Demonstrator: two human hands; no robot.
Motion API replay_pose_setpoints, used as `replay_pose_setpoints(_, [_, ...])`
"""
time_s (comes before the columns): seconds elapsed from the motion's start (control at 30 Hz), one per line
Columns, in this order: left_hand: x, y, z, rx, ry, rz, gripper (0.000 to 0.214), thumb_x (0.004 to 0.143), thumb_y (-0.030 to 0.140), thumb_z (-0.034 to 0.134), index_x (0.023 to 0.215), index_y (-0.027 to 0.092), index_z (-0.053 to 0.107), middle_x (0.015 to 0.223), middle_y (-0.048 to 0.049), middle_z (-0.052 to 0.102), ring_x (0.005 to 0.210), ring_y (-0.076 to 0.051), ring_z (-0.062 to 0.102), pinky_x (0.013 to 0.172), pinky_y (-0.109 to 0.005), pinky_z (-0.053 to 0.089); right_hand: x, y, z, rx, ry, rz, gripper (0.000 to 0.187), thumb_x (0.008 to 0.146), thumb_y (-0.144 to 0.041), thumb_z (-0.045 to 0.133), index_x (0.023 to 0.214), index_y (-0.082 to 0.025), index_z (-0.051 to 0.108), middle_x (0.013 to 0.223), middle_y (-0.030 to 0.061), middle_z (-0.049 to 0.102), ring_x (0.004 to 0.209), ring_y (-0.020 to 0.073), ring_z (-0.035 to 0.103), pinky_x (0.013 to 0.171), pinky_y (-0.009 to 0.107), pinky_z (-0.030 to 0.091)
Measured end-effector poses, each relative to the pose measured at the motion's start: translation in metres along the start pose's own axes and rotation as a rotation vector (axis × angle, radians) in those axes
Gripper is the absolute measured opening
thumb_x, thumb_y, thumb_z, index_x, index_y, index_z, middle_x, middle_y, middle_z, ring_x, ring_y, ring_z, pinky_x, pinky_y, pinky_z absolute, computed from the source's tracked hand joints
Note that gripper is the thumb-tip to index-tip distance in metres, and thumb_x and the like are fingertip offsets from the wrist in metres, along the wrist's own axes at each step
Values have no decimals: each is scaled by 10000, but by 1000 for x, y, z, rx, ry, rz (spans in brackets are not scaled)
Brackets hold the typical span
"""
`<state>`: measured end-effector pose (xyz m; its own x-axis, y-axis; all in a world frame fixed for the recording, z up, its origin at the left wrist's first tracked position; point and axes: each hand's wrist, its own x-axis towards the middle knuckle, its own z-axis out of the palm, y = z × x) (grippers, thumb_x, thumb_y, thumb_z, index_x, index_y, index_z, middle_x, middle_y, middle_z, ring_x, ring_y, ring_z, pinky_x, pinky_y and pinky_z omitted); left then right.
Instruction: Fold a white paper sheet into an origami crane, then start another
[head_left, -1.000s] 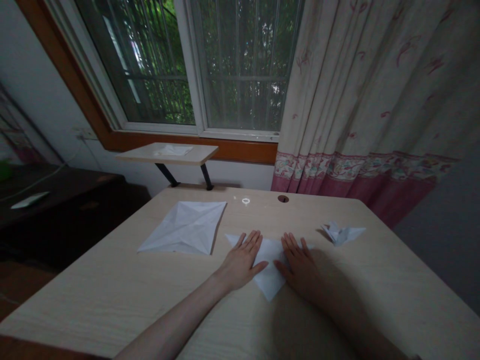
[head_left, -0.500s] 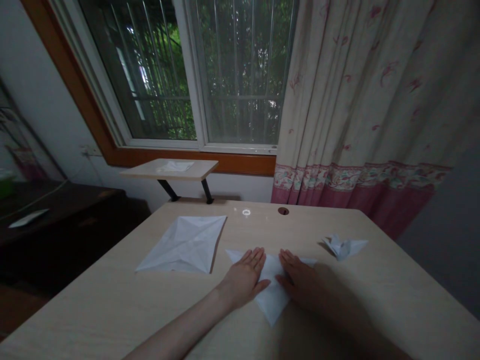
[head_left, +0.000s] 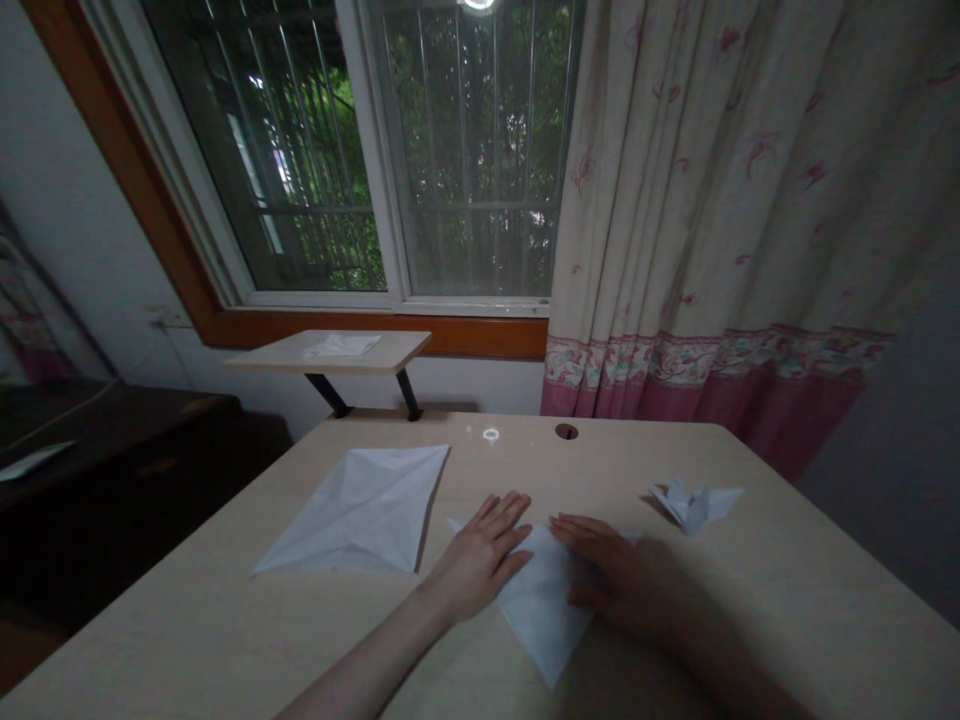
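Observation:
A white sheet of paper [head_left: 546, 610], folded to a triangle, lies on the desk with one corner pointing toward me. My left hand [head_left: 487, 550] rests flat over its left part, fingers stretched out and a little apart. Over the right part lies my right hand [head_left: 600, 565], also flat with its fingers extended. Both hands hide much of the upper edge; only small tips of paper show beyond them. Farther right sits a folded paper crane [head_left: 694, 503]. On the left lies a larger creased white sheet [head_left: 367, 510], spread out.
The pale wooden desk [head_left: 187, 610] has a round cable hole [head_left: 566, 432] near its back edge. A small raised shelf [head_left: 255, 358] at the back left bears white paper [head_left: 345, 345]. Behind are a window and a curtain [head_left: 675, 250]; a dark cabinet [head_left: 150, 440] stands left.
The view has tilted up slightly. My left hand's fingers have spread a little, and my right hand has shifted slightly toward me. More of the triangle's middle shows.

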<state>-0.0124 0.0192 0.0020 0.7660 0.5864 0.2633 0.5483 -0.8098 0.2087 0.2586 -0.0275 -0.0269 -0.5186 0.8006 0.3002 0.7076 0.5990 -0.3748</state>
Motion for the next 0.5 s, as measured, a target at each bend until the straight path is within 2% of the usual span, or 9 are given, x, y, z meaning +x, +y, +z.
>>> replay_pose_setpoints(0.1, [-1,-2,2,-7,55,-17,347,1061,344,468,1354,222,607,1593,-84,411,1495,-262,364,1233,-567,304,-2,4,1,76,7,-52,810,832,-631,710,1502,-231,492,1518,148,524,1428,311,453,1175,514,389])
replay_pose_setpoints(0.27, [-3,-7,4,-71,178,-21,312,1065,312,440,1283,223,644,1504,-85,542,1414,-244,494,1211,-538,359,0,-3,-5,85,-113,-33,963,695,-619,820,1498,-195,497,1556,185,463,1459,364,393,1211,570,302])
replay_pose_setpoints(0.37, [-3,-6,2,-130,200,4,294,1059,322,452,1230,227,671,1441,-77,608,1349,-235,561,1182,-506,407,1,-6,-7,82,-162,-44,976,690,-614,823,1494,-171,496,1556,198,458,1463,366,386,1213,574,293])
replay_pose_setpoints(0.5, [-2,-2,-1,-197,233,21,299,1063,331,441,1190,228,691,1380,-68,657,1270,-224,616,1120,-449,468,-3,-2,-2,78,-123,-50,953,682,-597,850,1482,-201,517,1528,187,499,1419,353,458,1194,543,349])
